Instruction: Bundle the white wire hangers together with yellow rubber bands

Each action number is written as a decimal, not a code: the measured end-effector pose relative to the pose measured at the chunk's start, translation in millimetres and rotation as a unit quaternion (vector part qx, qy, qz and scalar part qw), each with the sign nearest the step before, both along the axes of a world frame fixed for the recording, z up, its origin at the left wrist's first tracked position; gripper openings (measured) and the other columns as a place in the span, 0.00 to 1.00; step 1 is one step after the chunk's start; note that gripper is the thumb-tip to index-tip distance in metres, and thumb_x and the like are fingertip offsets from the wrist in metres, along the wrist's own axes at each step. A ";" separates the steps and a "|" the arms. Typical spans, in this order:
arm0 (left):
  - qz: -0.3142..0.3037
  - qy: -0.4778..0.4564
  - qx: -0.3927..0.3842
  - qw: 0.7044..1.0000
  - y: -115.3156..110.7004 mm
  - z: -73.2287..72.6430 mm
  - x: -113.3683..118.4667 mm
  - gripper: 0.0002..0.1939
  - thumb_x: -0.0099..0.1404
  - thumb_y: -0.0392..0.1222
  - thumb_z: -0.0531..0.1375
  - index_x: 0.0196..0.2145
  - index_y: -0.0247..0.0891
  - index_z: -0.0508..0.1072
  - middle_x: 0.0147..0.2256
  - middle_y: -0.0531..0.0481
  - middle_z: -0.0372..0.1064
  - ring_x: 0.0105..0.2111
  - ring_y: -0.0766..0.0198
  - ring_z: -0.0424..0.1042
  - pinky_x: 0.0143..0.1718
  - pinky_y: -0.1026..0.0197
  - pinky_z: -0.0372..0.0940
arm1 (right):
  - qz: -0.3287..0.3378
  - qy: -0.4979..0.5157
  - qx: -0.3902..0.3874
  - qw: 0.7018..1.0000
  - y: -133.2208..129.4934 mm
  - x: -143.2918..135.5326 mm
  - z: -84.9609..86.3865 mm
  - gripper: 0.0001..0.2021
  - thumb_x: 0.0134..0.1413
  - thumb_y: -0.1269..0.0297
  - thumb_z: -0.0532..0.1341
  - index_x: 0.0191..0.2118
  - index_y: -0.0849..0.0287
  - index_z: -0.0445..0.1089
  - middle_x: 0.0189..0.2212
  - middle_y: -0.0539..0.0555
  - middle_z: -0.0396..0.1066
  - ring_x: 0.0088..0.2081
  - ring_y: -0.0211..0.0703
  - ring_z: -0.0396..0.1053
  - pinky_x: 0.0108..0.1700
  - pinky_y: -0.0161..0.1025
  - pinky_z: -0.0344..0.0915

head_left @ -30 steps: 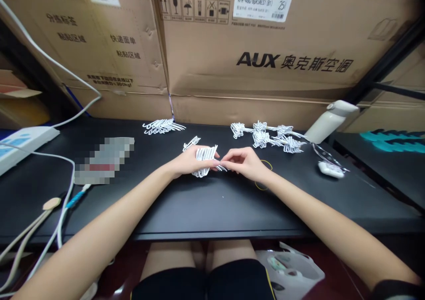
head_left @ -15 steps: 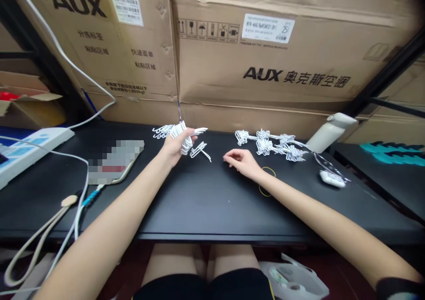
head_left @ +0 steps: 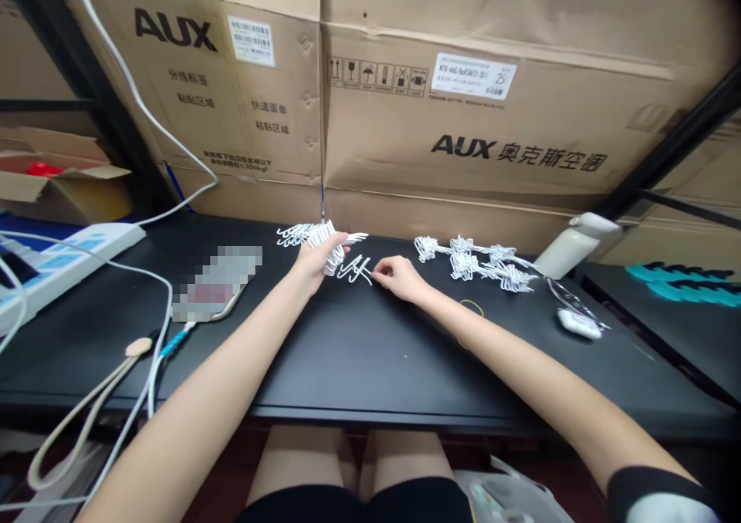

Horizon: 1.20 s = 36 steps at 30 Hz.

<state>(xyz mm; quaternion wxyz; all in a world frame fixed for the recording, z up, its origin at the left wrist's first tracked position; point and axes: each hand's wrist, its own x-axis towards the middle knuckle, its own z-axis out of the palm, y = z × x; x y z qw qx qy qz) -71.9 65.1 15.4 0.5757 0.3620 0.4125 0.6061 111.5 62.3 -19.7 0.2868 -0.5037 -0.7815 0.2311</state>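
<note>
A bunch of white wire hooks (head_left: 322,235) is gripped in my left hand (head_left: 317,264), fingers wrapped round it, over the back middle of the desk. Just right of that fist lie a few loose white hooks (head_left: 354,267) on the black surface. The thumb and fingertips of my right hand (head_left: 399,278) are pinched together at the straight end of one of these. More white hooks (head_left: 286,234) rest behind my left hand, partly hidden by it. Farther right are several bundles of white hooks (head_left: 464,264).
A yellow rubber band (head_left: 473,305) lies by my right forearm. On the right stand a cream bottle (head_left: 570,247) and a white earbud case (head_left: 579,324). To the left are a phone (head_left: 217,288) with a cable and a power strip (head_left: 69,268). Large cardboard boxes (head_left: 382,153) wall the back.
My right hand has moved left to the loose hooks and its fingertips have met the end of one. My left hand keeps its bunch. The whole view has shifted slightly.
</note>
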 end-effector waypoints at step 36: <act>-0.281 0.415 0.168 0.849 -36.2 -10.2 31.8 0.16 0.54 0.53 0.62 0.33 0.37 0.73 0.27 0.54 0.72 0.27 0.67 0.68 0.30 0.65 0.62 | 0.116 0.125 -0.135 0.976 -43.6 84.2 18.7 0.14 0.47 0.55 0.64 0.29 0.62 0.72 0.22 0.50 0.68 0.23 0.34 0.61 0.22 0.32 0.61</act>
